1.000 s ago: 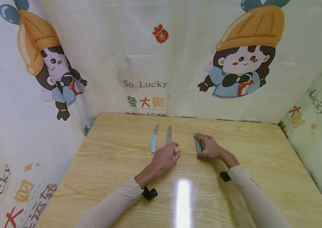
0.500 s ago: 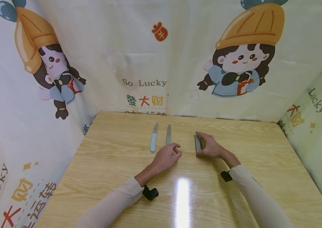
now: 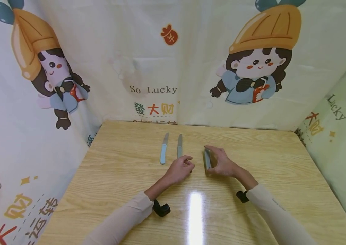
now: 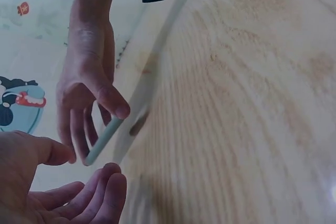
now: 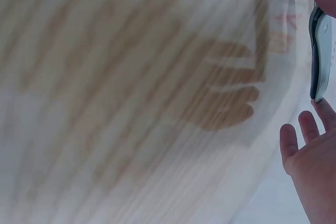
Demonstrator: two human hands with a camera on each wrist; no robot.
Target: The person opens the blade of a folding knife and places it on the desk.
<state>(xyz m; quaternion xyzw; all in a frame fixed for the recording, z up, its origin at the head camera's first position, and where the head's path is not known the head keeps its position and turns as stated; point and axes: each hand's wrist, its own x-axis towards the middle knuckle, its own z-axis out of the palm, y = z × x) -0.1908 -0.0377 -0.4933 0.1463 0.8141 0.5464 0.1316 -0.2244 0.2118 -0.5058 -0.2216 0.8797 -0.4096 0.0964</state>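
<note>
My right hand (image 3: 223,164) holds a folded grey-green folding knife (image 3: 207,161) by its two ends, thumb at the near end and fingers at the far end. In the left wrist view the folding knife (image 4: 104,141) hangs over the table, apart from its shadow. Its black slot side shows at the right edge of the right wrist view. My left hand (image 3: 178,170) holds nothing, its fingers loosely bent. It hides the handle end of an unfolded grey-green knife (image 3: 179,146). Left of that lies an unfolded knife with a light-blue handle (image 3: 163,153), blade pointing away.
The wooden table (image 3: 124,190) reaches to a printed cloth (image 3: 203,68) at the back and both sides. A black wrist camera (image 3: 161,208) sits at the left cuff, another (image 3: 242,196) at the right. A bright light reflection streaks the near tabletop.
My right hand has moved a little left and toward me with the folding knife. The left hand stays almost where it was. Both unfolded knives lie in place; the whole view has shifted slightly.
</note>
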